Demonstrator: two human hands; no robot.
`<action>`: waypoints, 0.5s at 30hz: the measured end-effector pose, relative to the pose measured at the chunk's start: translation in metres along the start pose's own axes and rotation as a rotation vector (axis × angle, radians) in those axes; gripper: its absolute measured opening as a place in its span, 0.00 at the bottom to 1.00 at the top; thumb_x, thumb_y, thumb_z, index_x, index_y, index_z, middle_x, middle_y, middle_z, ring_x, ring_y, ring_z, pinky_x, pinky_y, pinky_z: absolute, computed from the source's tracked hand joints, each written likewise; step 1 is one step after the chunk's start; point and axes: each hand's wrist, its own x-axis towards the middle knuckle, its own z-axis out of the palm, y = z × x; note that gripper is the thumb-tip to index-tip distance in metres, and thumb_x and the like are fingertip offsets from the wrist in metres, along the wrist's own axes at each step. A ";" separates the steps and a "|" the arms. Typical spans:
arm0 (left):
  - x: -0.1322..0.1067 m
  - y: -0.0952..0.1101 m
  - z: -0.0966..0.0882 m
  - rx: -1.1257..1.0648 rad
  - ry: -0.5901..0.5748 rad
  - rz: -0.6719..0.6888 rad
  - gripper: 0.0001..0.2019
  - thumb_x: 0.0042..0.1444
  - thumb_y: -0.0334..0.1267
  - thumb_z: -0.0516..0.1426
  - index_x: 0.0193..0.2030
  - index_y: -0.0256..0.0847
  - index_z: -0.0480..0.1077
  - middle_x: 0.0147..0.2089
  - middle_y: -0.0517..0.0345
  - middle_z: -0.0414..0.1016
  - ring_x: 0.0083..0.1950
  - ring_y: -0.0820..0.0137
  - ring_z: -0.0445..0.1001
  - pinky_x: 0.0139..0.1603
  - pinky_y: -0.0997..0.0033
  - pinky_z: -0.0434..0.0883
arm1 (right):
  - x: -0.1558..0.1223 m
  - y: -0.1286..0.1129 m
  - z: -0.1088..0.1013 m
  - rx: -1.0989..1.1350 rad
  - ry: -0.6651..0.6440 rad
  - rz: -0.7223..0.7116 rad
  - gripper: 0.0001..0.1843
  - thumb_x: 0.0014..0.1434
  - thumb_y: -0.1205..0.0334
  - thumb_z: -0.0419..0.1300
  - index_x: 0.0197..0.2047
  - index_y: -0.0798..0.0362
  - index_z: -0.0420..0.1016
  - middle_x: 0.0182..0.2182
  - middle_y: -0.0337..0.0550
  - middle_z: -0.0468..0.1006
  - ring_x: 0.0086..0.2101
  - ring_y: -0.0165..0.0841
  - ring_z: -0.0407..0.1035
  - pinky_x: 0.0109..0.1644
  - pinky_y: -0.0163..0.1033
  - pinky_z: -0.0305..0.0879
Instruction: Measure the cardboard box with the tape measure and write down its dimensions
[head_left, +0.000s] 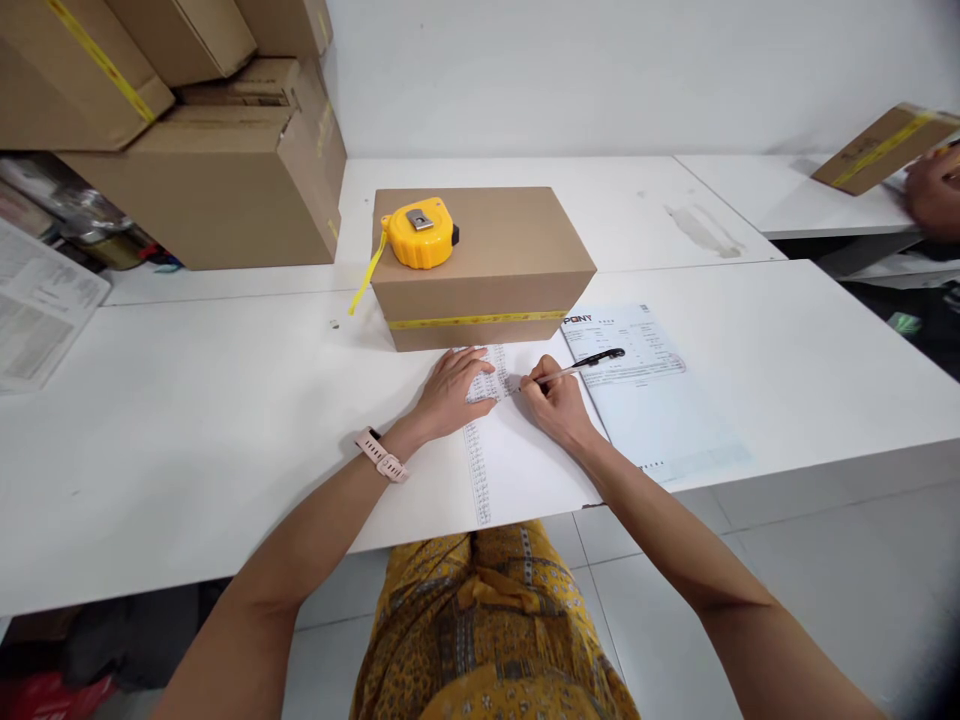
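Brown cardboard forms a closed box (495, 262) at twelve o'clock, contents hidden, yellow tape measure (421, 234) on top; stacked boxes (217, 190) stand at ten; at the near box's five lies white, dark-marked paper (525, 460), the left hand (453, 392) on it, fingers loosely spread; the right hand's (556, 400) fingers grip a black-ended pen (583, 367) over it.

Both bare arms reached forward with elbows bent outward, the left forearm (330, 525) and the right forearm (667, 515) slanting inward toward each other. The left hand (454, 390) lay palm down, its fingers extended forward and rightward, the thumb spread away from them. The right hand (556, 402) was curled tightly in a pinch, fingers folded inward. The two hands were near each other, not touching.
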 end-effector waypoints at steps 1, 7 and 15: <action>0.000 0.000 0.000 0.002 0.000 0.002 0.16 0.56 0.34 0.64 0.51 0.43 0.69 0.70 0.45 0.67 0.74 0.55 0.61 0.75 0.47 0.56 | 0.000 0.000 0.000 -0.007 -0.002 -0.003 0.10 0.56 0.63 0.56 0.28 0.47 0.57 0.18 0.29 0.57 0.22 0.28 0.51 0.27 0.38 0.47; -0.001 0.000 0.000 0.015 -0.004 0.006 0.16 0.57 0.34 0.64 0.52 0.42 0.69 0.71 0.45 0.67 0.74 0.56 0.61 0.75 0.47 0.56 | 0.000 0.001 0.001 0.021 -0.005 -0.012 0.10 0.56 0.64 0.56 0.28 0.47 0.57 0.18 0.29 0.57 0.22 0.27 0.51 0.27 0.38 0.46; 0.000 -0.001 -0.001 0.009 -0.019 -0.005 0.17 0.57 0.35 0.63 0.52 0.42 0.69 0.71 0.44 0.66 0.75 0.55 0.60 0.76 0.45 0.54 | 0.001 0.006 -0.012 -0.020 0.182 -0.072 0.09 0.63 0.56 0.57 0.33 0.48 0.63 0.24 0.34 0.65 0.25 0.30 0.57 0.30 0.38 0.53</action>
